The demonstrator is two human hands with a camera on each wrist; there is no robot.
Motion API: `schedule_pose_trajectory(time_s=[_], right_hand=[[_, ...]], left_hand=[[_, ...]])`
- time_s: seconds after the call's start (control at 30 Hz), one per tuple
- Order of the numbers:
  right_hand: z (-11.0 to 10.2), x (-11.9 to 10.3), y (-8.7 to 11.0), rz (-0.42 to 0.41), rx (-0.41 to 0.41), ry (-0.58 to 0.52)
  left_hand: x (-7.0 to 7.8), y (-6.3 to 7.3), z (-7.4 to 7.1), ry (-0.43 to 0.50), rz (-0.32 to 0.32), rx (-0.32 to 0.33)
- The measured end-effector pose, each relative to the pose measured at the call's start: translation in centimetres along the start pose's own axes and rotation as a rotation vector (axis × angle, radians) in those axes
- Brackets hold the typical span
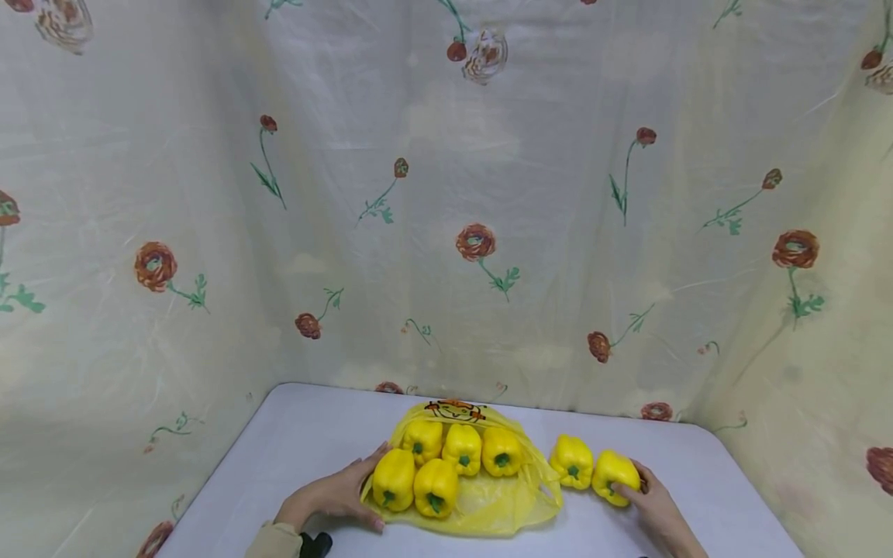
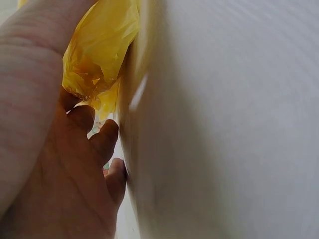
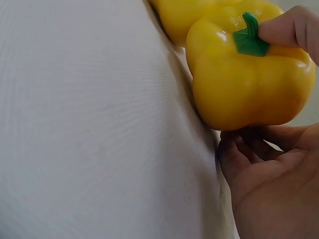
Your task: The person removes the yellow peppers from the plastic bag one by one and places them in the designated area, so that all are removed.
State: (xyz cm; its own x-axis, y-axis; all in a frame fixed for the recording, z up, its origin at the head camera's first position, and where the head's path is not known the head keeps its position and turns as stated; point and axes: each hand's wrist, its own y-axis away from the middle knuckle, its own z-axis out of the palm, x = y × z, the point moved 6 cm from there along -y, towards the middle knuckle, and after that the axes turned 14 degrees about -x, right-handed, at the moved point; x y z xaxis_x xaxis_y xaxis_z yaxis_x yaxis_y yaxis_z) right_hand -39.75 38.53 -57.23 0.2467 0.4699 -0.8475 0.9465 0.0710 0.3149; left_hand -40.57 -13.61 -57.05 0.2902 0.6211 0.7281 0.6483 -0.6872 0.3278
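Note:
Several yellow bell peppers [image 1: 437,487] with green stems sit grouped on a thin yellow plastic bag [image 1: 488,508], which is spread over the table. At the bag's left edge rests my left hand [image 1: 338,490], thumb and fingers apart, beside the leftmost pepper. The left wrist view shows its bent fingers [image 2: 104,142] close to the crumpled bag [image 2: 102,47]. To the right of the bag, my right hand [image 1: 656,504] holds another yellow bell pepper [image 1: 614,474]. Its thumb [image 3: 284,30] presses at the green stem, and the other fingers touch the pepper's side.
One more yellow bell pepper [image 1: 572,463] stands between the bag and the held one. The table [image 1: 321,418] has a white cover and rounded back corners. Flower-printed curtains [image 1: 544,294] hang behind it and on both sides.

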Motion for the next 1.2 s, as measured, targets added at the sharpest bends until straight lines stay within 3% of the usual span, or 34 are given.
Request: schedule_pose_trajectory(time_s=[1.2], right_hand=[[0.22,-0.36,0.17,0.032,-0.033,-0.013]], left_hand=[[0.32,0.11,-0.01,0.002,0.000,0.001]])
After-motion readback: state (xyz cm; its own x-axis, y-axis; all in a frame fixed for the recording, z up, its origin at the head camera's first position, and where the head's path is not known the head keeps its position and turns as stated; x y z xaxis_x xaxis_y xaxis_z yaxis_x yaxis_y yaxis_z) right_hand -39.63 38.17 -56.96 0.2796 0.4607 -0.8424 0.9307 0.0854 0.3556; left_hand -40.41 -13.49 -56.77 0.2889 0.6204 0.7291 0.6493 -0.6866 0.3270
